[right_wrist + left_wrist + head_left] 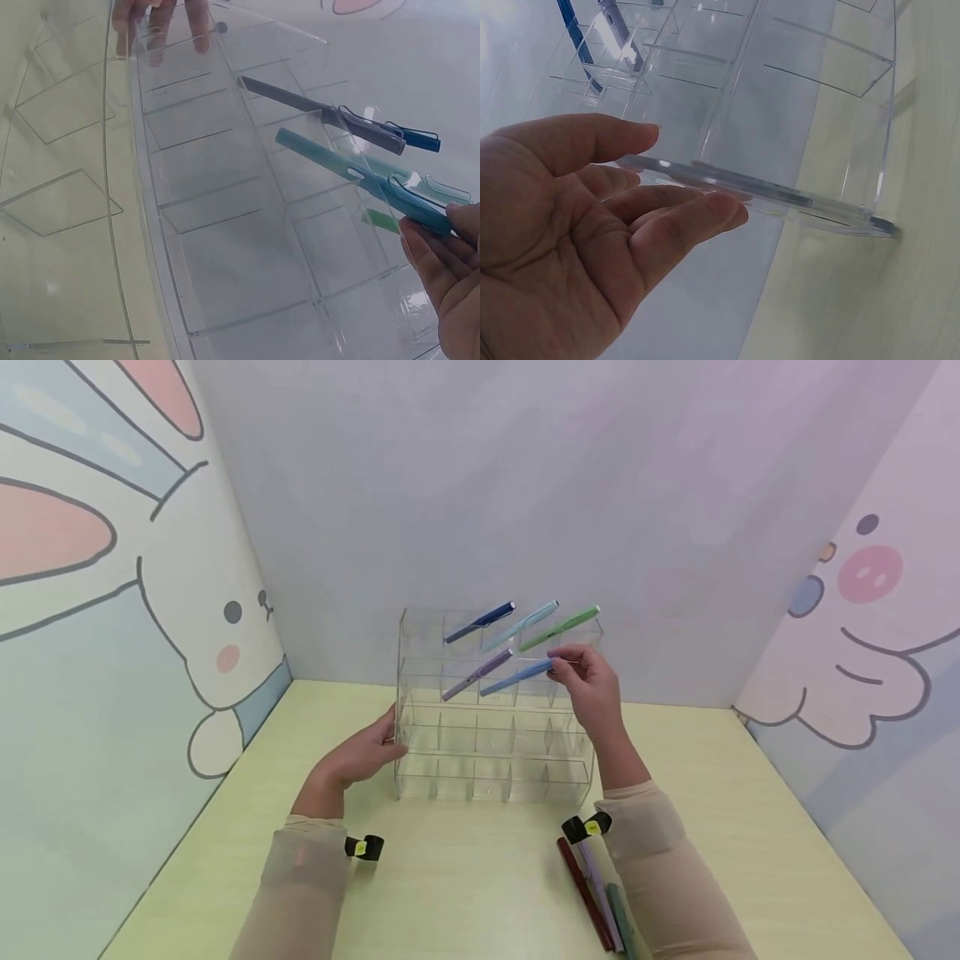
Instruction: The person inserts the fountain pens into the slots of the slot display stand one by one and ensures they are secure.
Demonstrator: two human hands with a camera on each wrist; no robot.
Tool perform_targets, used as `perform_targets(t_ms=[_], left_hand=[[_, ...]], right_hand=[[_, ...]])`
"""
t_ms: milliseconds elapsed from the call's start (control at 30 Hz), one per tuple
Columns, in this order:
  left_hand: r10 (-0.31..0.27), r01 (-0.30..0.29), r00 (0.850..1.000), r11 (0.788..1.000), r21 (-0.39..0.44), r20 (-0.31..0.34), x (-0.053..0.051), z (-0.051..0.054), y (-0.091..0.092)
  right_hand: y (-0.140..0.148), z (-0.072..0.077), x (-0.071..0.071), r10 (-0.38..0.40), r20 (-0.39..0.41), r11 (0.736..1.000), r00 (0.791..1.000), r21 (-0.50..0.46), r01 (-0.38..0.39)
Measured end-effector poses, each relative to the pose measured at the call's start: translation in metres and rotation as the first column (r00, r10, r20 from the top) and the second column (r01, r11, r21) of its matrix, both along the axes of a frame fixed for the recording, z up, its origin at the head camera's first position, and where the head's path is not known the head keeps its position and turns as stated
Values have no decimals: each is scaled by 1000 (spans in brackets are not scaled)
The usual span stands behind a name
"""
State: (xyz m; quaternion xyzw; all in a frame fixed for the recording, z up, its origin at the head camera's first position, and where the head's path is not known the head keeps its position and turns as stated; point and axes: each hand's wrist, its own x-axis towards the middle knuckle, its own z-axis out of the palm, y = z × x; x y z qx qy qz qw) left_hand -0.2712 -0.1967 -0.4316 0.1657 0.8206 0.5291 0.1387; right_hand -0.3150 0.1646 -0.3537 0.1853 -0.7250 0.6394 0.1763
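A clear acrylic stepped pen rack (492, 767) with several compartments stands on the table. My left hand (362, 752) grips its left side panel, thumb in front and fingers behind. With thumb and fingertips, my right hand (596, 689) pinches the upper end of a blue pen (337, 169), which slants over the second tier from the top. A purple pen (477, 675) leans in that same tier, just left of the blue pen. Behind them, in the top tier, lean a dark blue pen (480, 622), a light blue pen (521, 626) and a green pen (559, 628).
By my right forearm, a dark red pen (585, 895), a lilac pen (600, 897) and a dark green pen (619, 920) lie on the pale yellow table (450, 877). The sleeve partly covers this group. A grey back wall (465, 485) rises behind the rack.
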Motion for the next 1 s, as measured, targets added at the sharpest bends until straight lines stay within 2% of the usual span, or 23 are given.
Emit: perform_targets(t_ms=[167,300,467,633,833,933,1000], left_hand=[[-4,4,1000,1000,-1,-2,-2,1,0],[-1,1,1000,1000,-3,6,-2,0,0],[3,-3,1000,1000,-3,23,-1,0,1],[0,0,1000,1000,-1,27,0,0,1],[-2,2,1000,1000,-1,20,-1,0,0],[-9,9,1000,1000,1,12,-2,-1,0],[-9,9,1000,1000,2,14,-2,-1,0]], right_hand=[[-5,12,12,-18,9,998,1000,66,17],[-12,23,25,-27,0,987,1000,157,26],[-16,29,31,-38,-17,973,999,229,41],[-10,28,32,-23,-32,970,999,241,30],[13,20,32,-25,-52,983,998,179,34],[29,12,34,-12,-25,983,1000,183,16],[40,10,40,-15,15,973,1000,230,11]])
